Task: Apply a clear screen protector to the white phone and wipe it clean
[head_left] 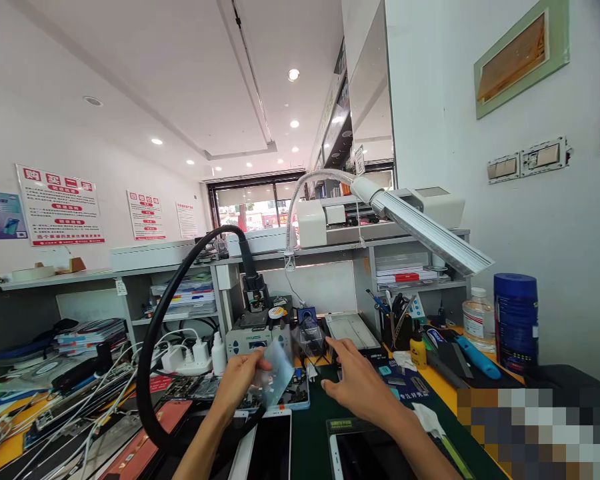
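- My left hand [247,373] pinches a translucent plastic piece [280,380] by its left side; sheet or bag, I cannot tell. A loose pinch could drop it.
- My right hand [353,377] is empty, fingers spread, apart from the plastic; its free edge is unsupported.
- Just behind the plastic, a light-blue-edged tray [300,404] bears small dark parts; a dragging edge could scatter them.
- A black hose [145,360] loops left of my left hand and passes behind that forearm; sideways movement could snag it.
- Nearer me than the hands lie a white phone [273,443] and, by my right forearm, a second phone [360,457]; a leaning arm could push either.
- Right of my right hand, a yellow bottle [418,350] stands upright; a wide swing could tip it.
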Demonstrator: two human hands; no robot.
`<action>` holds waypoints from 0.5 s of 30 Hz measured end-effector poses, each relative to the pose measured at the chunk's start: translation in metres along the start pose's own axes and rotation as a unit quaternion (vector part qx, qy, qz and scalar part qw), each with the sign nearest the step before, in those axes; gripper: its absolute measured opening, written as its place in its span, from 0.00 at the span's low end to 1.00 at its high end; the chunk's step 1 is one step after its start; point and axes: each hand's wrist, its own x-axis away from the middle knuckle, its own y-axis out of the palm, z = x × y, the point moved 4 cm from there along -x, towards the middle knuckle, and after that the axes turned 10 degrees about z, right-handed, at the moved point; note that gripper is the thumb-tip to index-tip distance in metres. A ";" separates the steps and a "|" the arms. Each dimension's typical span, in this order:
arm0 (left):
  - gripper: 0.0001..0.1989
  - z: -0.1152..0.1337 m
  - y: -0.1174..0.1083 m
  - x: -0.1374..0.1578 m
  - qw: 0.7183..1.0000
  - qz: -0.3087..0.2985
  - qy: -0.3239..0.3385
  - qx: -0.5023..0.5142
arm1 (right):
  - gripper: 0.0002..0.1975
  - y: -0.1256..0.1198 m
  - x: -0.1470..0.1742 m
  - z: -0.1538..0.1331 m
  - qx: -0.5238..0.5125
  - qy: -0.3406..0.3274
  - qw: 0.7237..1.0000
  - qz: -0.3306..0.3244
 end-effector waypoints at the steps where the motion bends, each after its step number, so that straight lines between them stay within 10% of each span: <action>1: 0.30 -0.001 -0.005 -0.003 1.000 0.006 0.004 -0.015 | 0.37 -0.002 -0.001 0.001 -0.002 0.000 1.000 0.002; 15: 0.34 -0.004 -0.059 -0.008 0.947 0.094 0.059 -0.301 | 0.37 -0.002 -0.007 0.008 0.001 0.018 1.000 0.004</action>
